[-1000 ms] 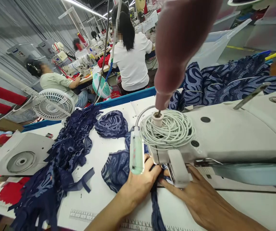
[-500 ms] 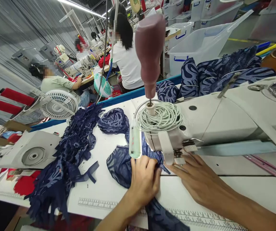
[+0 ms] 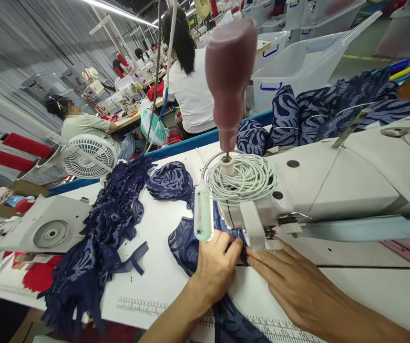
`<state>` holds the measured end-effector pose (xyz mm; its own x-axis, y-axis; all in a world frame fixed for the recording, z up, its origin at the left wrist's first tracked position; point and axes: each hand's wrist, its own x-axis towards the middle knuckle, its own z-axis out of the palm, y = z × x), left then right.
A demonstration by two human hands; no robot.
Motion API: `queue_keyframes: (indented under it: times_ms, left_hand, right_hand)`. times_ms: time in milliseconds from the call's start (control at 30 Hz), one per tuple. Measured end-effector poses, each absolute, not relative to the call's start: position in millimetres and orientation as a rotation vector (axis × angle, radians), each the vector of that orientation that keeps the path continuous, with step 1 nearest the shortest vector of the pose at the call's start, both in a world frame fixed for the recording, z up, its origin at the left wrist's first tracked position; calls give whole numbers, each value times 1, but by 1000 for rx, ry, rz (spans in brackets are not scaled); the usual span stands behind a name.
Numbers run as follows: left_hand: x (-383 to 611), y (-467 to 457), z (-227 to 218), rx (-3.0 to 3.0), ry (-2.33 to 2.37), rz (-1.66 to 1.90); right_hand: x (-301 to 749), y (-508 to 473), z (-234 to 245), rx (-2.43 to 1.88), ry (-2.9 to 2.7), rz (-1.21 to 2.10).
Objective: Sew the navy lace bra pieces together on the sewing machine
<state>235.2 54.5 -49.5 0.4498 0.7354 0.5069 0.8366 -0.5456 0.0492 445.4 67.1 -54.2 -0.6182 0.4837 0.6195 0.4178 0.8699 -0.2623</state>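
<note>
My left hand [image 3: 216, 264] is curled closed on navy patterned fabric [image 3: 182, 243], just left of the needle area of a white sewing machine [image 3: 319, 176]. My right hand [image 3: 287, 271] lies with its fingers stretched out, the fingertips at the fabric's edge beside the presser foot, which is mostly hidden. A strip of the same navy fabric [image 3: 235, 321] hangs down over the table's front edge below my left hand. A small lit lamp [image 3: 204, 214] on the machine head partly covers the fabric. Coiled pale cord [image 3: 242, 178] rests on the machine head.
A screwdriver with a dark pink handle [image 3: 230, 71] stands upright on the machine. Navy trimmed pieces [image 3: 108, 228] are heaped at left, beside another sewing machine [image 3: 47, 224]. Tied navy bundles [image 3: 285, 116] lie behind. Two people sit further back. Printed rulers [image 3: 144, 305] mark the table's front.
The navy fabric left of my left hand has shifted right toward the needle area. Both hands stay at the fabric, fingers a little closer together. The view has shifted slightly.
</note>
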Motion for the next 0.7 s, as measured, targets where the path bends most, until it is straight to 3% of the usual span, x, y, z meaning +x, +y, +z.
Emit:
queue_keyframes:
  times_ms: [400,700]
  left_hand:
    - [235,61,-50,-2581,-1288,-752]
    - [239,77,-47,-2544,-1327,-521]
  right_hand:
    - [450,70,-52,-686,-2383,180]
    - [443,75,-47,-755,-2432,139]
